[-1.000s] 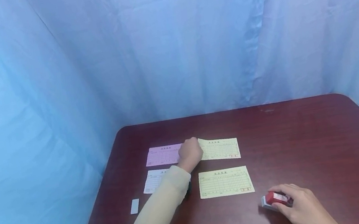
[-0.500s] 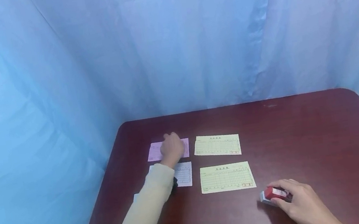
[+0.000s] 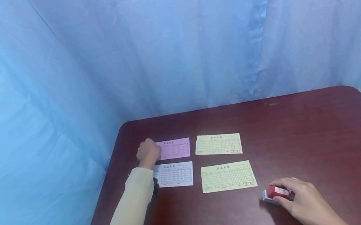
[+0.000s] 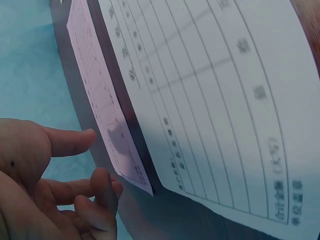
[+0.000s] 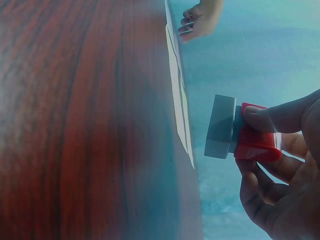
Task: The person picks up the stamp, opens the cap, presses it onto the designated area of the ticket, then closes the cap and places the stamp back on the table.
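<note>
My left hand [image 3: 148,152] hovers by the left end of the pink form slip [image 3: 176,149]. In the left wrist view its thumb stands apart from loosely bent fingers, with nothing between them. A white form slip [image 3: 177,174] lies nearer me, its left end partly behind the wrist and sleeve. My right hand [image 3: 303,197] grips a red stamp [image 5: 257,132] by its body, thumb on one side and fingers on the other. The stamp's grey base [image 5: 220,126] points left, raised off the table. Two yellow form slips lie between the hands, the far one [image 3: 218,144] and the near one [image 3: 228,176].
Both yellow slips bear a small red boxed mark at the lower right corner. The dark red-brown table [image 3: 324,137] has rounded far corners. Blue curtains [image 3: 192,48] hang behind it and along both sides.
My left hand has moved left, from between the pink and far yellow slips across the pink slip to its left end. The right hand keeps its grip on the stamp, almost still.
</note>
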Demonstrator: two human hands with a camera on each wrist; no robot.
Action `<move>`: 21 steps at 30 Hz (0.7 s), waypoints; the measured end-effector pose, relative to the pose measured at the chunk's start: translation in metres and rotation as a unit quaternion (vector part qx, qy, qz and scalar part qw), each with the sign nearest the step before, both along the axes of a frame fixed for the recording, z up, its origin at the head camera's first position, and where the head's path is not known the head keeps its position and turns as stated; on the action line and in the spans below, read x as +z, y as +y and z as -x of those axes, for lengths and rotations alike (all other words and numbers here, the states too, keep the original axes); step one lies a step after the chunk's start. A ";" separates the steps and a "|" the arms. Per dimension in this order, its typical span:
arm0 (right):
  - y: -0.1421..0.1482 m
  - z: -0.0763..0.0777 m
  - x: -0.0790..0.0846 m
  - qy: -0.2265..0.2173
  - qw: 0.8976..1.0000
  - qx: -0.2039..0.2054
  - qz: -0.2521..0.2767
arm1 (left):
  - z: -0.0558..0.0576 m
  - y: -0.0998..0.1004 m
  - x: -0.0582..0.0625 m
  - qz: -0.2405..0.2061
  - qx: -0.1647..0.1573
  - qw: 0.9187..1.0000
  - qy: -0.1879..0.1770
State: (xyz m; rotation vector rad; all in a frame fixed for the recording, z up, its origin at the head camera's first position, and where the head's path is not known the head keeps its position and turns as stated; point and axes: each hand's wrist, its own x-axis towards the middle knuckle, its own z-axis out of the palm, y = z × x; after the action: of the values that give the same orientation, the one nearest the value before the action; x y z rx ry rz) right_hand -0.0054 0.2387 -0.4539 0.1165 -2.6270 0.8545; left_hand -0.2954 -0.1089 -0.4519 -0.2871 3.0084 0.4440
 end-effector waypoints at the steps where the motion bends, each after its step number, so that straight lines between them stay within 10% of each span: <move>1: 0.000 0.000 0.000 0.000 1.000 0.001 0.000 | 0.000 -0.002 -0.001 -0.003 0.002 1.000 -0.003; 21: -0.003 0.001 -0.001 -0.022 1.000 0.001 0.004 | 0.004 -0.012 -0.010 -0.049 0.032 0.998 0.027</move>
State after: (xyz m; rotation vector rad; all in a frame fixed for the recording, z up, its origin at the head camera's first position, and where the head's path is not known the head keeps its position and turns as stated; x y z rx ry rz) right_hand -0.0068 0.2356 -0.4552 0.0990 -2.6645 0.8784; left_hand -0.2989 -0.1213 -0.4623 -0.3706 3.0244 0.6128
